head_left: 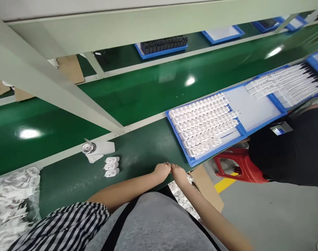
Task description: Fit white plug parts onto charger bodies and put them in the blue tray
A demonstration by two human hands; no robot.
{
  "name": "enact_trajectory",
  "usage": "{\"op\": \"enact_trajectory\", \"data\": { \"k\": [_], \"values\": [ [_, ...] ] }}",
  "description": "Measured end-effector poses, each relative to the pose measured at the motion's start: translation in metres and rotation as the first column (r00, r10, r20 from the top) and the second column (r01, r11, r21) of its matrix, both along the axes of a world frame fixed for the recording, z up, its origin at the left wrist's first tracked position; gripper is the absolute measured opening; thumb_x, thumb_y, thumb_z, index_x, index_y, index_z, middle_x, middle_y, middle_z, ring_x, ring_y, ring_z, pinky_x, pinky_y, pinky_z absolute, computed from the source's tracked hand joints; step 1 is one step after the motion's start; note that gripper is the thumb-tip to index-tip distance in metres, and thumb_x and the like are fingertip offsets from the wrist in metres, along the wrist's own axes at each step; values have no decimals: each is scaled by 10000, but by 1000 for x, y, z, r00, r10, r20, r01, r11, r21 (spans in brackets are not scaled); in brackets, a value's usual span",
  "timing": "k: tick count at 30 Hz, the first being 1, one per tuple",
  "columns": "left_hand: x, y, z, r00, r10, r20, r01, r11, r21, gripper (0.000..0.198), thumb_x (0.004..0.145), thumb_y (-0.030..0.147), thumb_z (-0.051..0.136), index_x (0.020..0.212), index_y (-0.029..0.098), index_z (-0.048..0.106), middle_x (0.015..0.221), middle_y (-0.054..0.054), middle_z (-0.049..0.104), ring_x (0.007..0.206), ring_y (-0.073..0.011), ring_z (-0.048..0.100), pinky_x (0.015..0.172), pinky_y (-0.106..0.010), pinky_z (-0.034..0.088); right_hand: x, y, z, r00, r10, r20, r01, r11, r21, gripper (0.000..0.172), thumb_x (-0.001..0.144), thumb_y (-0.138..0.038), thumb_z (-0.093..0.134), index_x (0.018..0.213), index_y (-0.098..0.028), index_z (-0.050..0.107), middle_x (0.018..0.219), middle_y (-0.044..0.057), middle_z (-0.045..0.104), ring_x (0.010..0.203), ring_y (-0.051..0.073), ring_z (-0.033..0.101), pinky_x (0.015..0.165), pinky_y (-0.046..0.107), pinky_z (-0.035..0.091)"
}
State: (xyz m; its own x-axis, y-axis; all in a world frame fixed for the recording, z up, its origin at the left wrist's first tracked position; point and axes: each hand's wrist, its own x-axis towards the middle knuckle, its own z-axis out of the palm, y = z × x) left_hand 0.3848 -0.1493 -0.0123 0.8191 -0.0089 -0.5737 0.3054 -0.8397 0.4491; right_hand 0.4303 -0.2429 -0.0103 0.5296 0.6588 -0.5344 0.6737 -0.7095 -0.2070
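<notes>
My left hand (162,172) and my right hand (178,172) meet at the front edge of the green bench, fingertips close together. Both have curled, closed fingers; whatever they may hold is hidden. To their left, three small white plastic parts (111,167) lie in a short column on the bench. A blue-rimmed tray (190,161) stands just right of my hands, and rows of similar white parts (200,122) fill most of it.
A metal-topped dispenser (88,147) stands by white wipes (103,147). Bagged white parts (15,198) are heaped at left. Another tray (255,108) adjoins the first. A slanted post (77,97) rises behind. At right a person in black (286,150) is by a red stool (239,165).
</notes>
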Motion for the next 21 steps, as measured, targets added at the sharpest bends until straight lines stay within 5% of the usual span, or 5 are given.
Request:
{"op": "enact_trajectory", "data": {
  "k": [5,9,12,17,21],
  "values": [
    [2,12,8,998,-23,-55,25,999,39,178,701,171,477,873,147,518,790,-77,589,764,-202,550,641,-285,422,-1,-6,-5,998,-23,-50,27,997,78,194,675,-184,544,854,-166,471,812,71,578,723,201,550,543,244,383],
    [-14,26,21,997,68,39,-67,997,-22,414,632,201,560,1029,182,447,900,-65,575,842,-206,526,684,-278,414,-9,-24,-8,983,-157,-97,176,956,234,235,675,-188,521,904,-179,466,834,61,578,692,184,555,560,247,397],
    [-47,46,29,941,292,174,-288,957,-47,438,665,259,513,1085,203,401,1002,-43,535,877,-171,510,718,-255,413,-1,-54,-1,879,-437,-189,476,802,361,258,695,-232,470,948,-181,452,802,44,587,641,172,557,559,254,410],
    [-105,88,34,743,570,351,-595,802,-44,292,704,341,397,922,176,501,864,-22,586,757,-141,546,696,-252,432,57,-98,23,507,-861,-46,787,441,431,349,697,-322,433,983,-123,444,818,97,587,742,222,545,602,277,402],
    [-120,93,33,708,584,396,-621,782,-43,294,686,370,387,850,169,526,794,-18,600,722,-149,554,669,-252,441,105,-100,27,470,-882,50,818,455,352,340,685,-294,455,977,-119,464,844,110,582,796,234,530,647,283,382]
  ]
}}
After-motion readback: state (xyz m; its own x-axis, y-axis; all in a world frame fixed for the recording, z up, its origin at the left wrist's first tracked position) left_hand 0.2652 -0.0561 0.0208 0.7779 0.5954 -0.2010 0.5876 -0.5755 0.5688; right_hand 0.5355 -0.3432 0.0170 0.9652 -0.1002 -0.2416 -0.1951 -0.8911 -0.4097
